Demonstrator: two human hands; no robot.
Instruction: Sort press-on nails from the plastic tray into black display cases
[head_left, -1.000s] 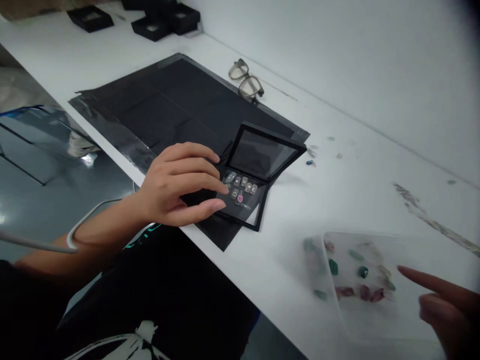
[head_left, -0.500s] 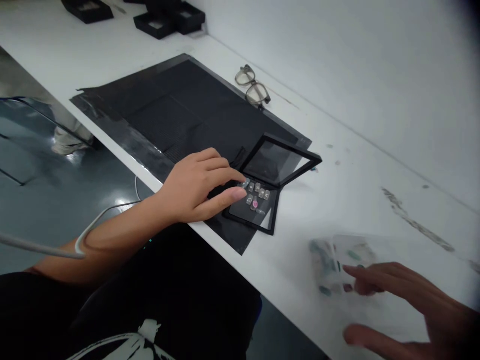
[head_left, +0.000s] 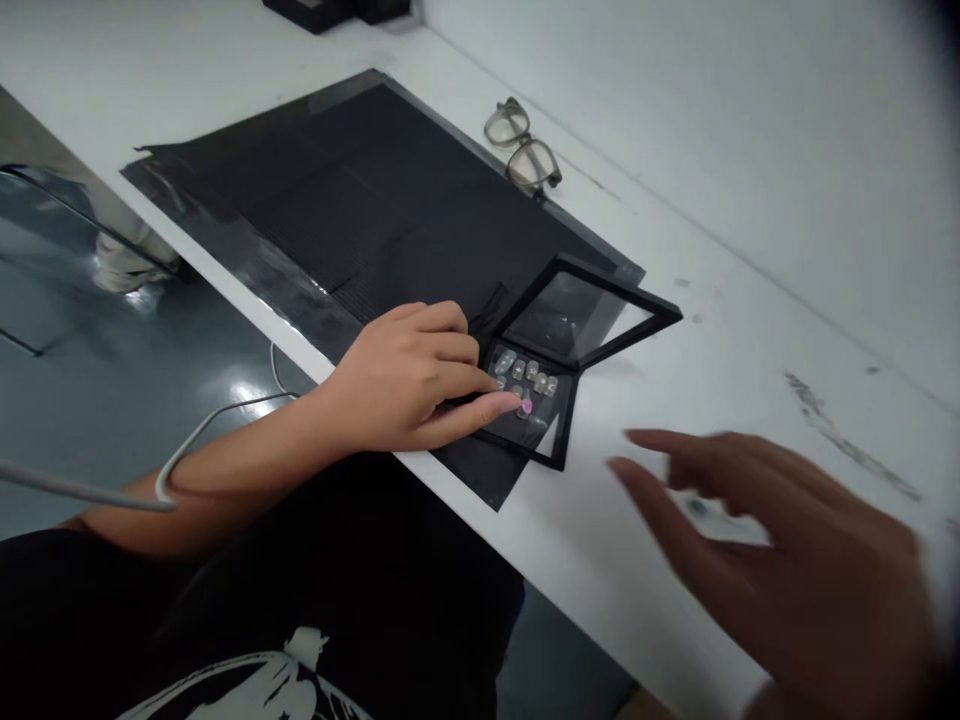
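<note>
A black hinged display case (head_left: 568, 420) stands with its clear-windowed lid (head_left: 574, 318) raised. Several press-on nails (head_left: 532, 371) lie in rows in its base, one bearing a pink piece (head_left: 526, 406). My left hand (head_left: 420, 380) reaches over the case's near left part. Its thumb and index finger are drawn close together at a press-on nail in the lower row, the thumb partly covering it; the other fingers curl. My right hand (head_left: 780, 540) hovers to the right of the case, blurred, thumb and index tips apart with nothing visible between them.
The case sits partly on a black mat (head_left: 360, 210). Glasses (head_left: 529, 150) rest beyond the mat, near the wall. Black boxes (head_left: 322, 12) stand at the far end. A small blurred green thing (head_left: 697, 507) shows between my right fingers. A grey cable (head_left: 169, 480) crosses my left forearm.
My right hand has moved from the clear container with green pieces toward the case. My left thumb and index have shifted to the lower row and drawn closer. The view has tilted slightly.
</note>
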